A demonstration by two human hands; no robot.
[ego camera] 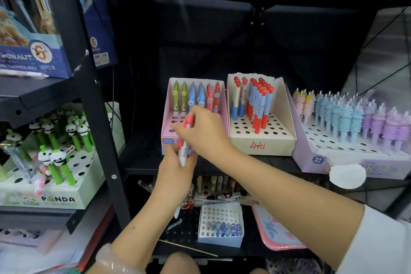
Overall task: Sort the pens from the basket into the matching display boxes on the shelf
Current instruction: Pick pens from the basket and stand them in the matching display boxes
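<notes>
Here the placing step is in hand: a red-and-white pen [185, 140] is held just in front of the pink display box [166, 127], whose back row already stands full of green, blue and red pens while its nearer holes lie open. The right hand [203, 132] reaches in from the right, forearm stretched across the shelf [144, 147], fingers curled round the pen's red upper end. The left hand [175, 170] comes up from below, wrist bent back, pinching the white lower barrel between thumb and fingers. The pen stands nearly upright, tipped slightly right at the top.

The next move, as I judge it, calls for the left hand to let go and the right to steer the tip into a free hole near the red pens. Whether the pen's pattern truly matches theirs is too small to tell. No basket shows in this view.
</notes>
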